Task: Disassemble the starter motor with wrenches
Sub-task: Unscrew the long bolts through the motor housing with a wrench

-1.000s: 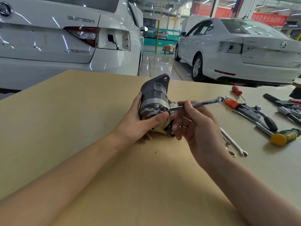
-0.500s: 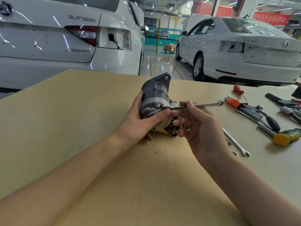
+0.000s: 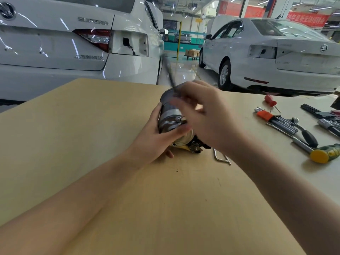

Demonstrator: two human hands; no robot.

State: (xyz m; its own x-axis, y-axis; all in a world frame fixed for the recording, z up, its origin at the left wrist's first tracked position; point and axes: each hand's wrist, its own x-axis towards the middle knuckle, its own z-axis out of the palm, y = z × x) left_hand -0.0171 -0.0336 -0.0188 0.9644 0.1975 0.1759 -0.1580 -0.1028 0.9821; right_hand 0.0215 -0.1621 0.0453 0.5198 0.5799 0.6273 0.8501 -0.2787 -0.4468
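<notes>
Worktop: tan board, filling the near and middle ground.

Left hand: near centre, forearm entering from 7 o'clock. Grip clamped round the starter motor, thumb across its near end, fingers behind its left side.

Starter motor: grey and silver cylinder lying on the worktop at centre, its long axis running from 5 o'clock to 11 o'clock, housing flange at the far end. A bolt head shows on the silver band. Dark terminal parts and a yellow patch sit at the near end, touching the worktop.

Right hand: forearm entering from 4 o'clock, hand raised over the right side of the motor, blurred. Whether its grip is together or apart cannot be told. A thin dark streak, probably a wrench, rises from the hand toward 11 o'clock, too smeared to confirm.

Bent metal rod: just beside the motor at 4 o'clock, partly under the right wrist.

Hammer: yellow and green handle, at 3 o'clock, well apart from the motor.

Hex key set: orange holder, beyond the hammer.

Red screwdriver: farther, at 2 o'clock.

Two white cars: beyond the worktop, rear ends facing the viewer.
</notes>
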